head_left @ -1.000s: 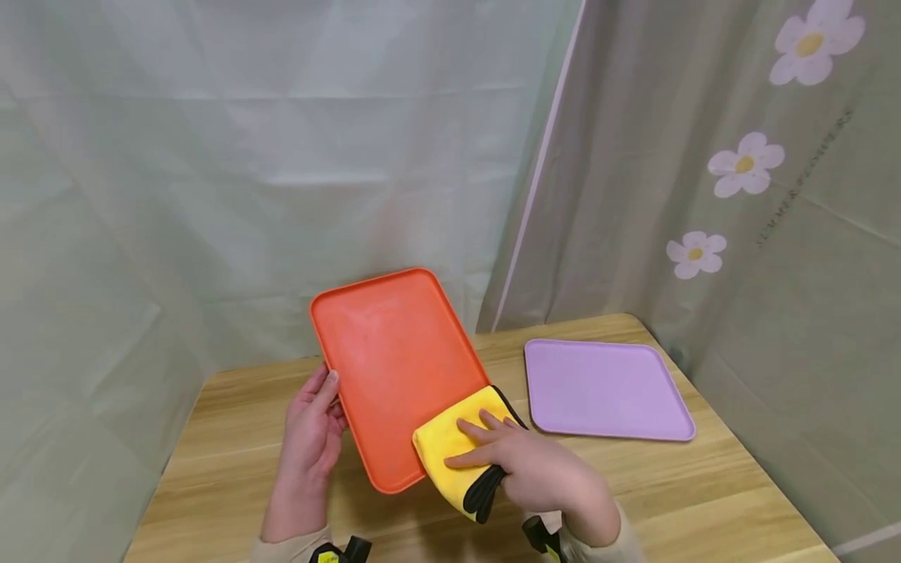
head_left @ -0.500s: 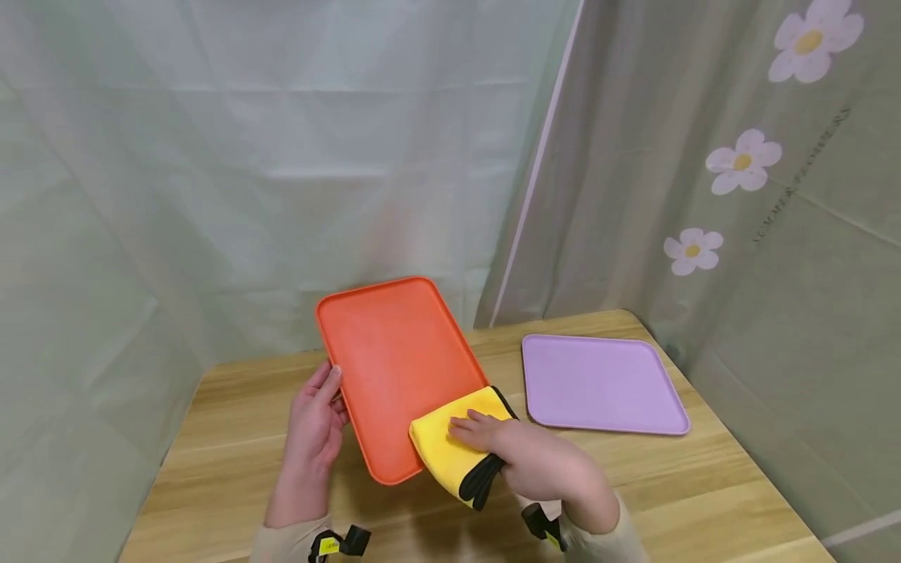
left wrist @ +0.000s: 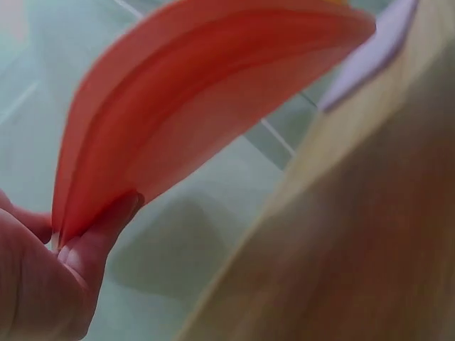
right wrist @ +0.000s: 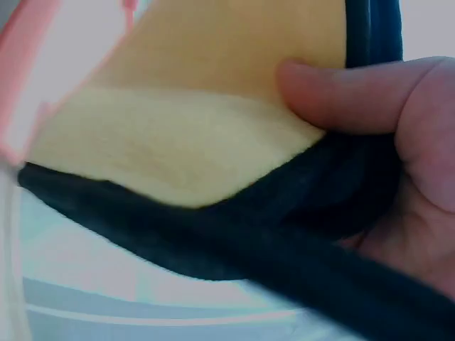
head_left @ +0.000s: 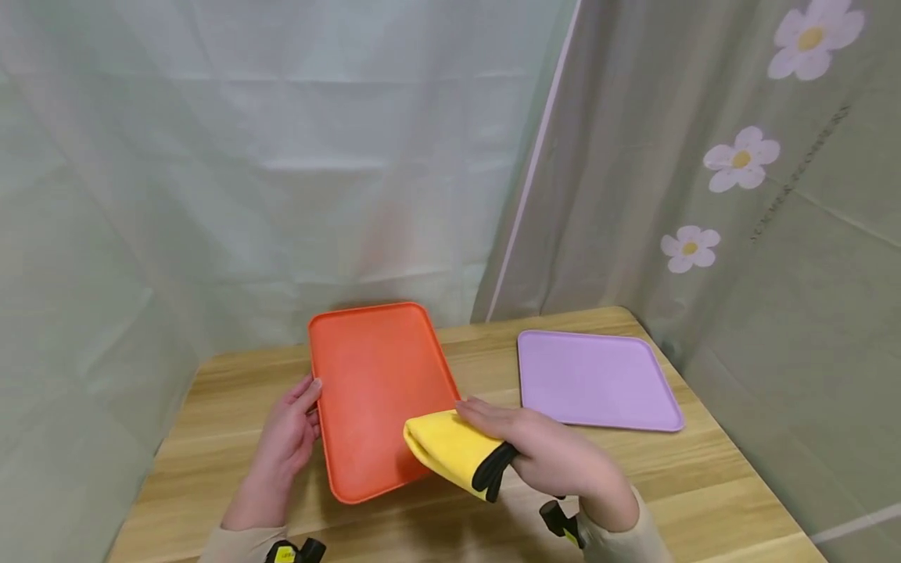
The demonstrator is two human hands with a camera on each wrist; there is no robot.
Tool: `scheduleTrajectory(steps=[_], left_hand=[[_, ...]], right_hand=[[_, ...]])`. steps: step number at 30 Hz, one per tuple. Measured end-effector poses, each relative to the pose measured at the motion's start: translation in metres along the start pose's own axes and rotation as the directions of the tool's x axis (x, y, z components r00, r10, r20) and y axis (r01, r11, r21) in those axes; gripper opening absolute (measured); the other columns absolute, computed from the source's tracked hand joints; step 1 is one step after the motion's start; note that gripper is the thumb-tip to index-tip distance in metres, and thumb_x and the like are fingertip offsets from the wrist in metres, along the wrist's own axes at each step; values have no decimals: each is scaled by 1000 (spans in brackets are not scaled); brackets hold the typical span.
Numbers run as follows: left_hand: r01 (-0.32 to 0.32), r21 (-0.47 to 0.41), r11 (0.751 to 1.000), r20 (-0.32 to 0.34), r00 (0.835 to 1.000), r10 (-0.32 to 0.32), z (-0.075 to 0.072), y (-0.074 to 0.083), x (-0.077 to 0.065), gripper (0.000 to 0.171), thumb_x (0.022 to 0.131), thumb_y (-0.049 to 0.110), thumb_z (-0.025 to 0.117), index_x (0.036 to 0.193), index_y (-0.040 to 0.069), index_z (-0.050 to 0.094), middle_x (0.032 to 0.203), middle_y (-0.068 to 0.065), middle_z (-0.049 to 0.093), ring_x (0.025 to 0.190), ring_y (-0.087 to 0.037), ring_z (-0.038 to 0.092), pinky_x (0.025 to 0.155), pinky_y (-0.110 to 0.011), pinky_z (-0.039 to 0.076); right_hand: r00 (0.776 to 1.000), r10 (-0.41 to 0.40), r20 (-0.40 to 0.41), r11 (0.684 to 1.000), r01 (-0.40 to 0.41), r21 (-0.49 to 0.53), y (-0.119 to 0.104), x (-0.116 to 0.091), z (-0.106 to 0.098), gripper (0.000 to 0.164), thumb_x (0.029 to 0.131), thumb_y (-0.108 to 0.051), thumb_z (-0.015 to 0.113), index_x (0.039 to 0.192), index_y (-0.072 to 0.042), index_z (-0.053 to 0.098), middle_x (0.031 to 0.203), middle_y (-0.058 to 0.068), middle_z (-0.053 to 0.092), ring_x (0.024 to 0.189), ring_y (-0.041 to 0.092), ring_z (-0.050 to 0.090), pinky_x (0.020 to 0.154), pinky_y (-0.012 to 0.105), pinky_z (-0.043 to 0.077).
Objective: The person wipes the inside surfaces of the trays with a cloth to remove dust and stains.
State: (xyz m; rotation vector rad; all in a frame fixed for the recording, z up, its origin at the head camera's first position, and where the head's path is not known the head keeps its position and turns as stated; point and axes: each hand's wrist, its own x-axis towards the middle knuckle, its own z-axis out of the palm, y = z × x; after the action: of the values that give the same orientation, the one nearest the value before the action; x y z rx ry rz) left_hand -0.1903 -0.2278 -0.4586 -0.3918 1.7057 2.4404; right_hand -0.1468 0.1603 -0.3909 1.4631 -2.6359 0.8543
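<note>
An orange-red rectangular tray (head_left: 380, 391) is held tilted above the table by my left hand (head_left: 288, 426), which grips its left rim. In the left wrist view the thumb (left wrist: 114, 217) lies along one face, with a finger behind the rim. My right hand (head_left: 556, 450) holds a folded yellow cloth (head_left: 450, 446) with black edging at the tray's lower right corner. The right wrist view shows the thumb (right wrist: 334, 96) pressed on the cloth, near its black edge. The cloth overlaps the tray's lower right part and hides that corner.
A purple tray (head_left: 598, 379) lies flat at the right of the wooden table (head_left: 655, 477). Pale curtains (head_left: 338, 156) stand behind the table and on both sides, with flowers printed on the right one.
The orange tray and my left hand have shifted left and a little lower. My right hand has gone from spread fingers flat on the cloth to gripping it, and the cloth has bunched.
</note>
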Motion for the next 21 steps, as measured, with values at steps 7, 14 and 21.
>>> scheduleTrajectory(steps=[7, 14, 21], left_hand=[[52, 105, 993, 11, 999, -53, -43, -7, 2, 70, 117, 28, 42, 170, 0, 5, 97, 15, 73, 90, -4, 72, 80, -27, 60], [84, 187, 979, 30, 995, -91, -82, -8, 1, 69, 117, 25, 42, 168, -4, 5, 97, 13, 73, 88, -5, 72, 79, -27, 61], [109, 209, 972, 33, 992, -119, -108, -5, 0, 63, 118, 26, 41, 167, -2, 13, 102, 11, 73, 93, -6, 72, 83, -29, 62]], right_hand=[[992, 75, -99, 995, -68, 70, 8, -9, 4, 64, 98, 14, 57, 159, -6, 51, 156, 7, 56, 142, 27, 56, 113, 47, 49], [970, 141, -200, 987, -123, 100, 17, -23, 4, 82, 81, 26, 51, 157, -6, 54, 151, 9, 62, 135, 29, 62, 109, 52, 52], [944, 193, -269, 977, -158, 146, 22, -32, 5, 90, 74, 28, 51, 156, -9, 56, 149, 8, 63, 134, 28, 62, 109, 53, 52]])
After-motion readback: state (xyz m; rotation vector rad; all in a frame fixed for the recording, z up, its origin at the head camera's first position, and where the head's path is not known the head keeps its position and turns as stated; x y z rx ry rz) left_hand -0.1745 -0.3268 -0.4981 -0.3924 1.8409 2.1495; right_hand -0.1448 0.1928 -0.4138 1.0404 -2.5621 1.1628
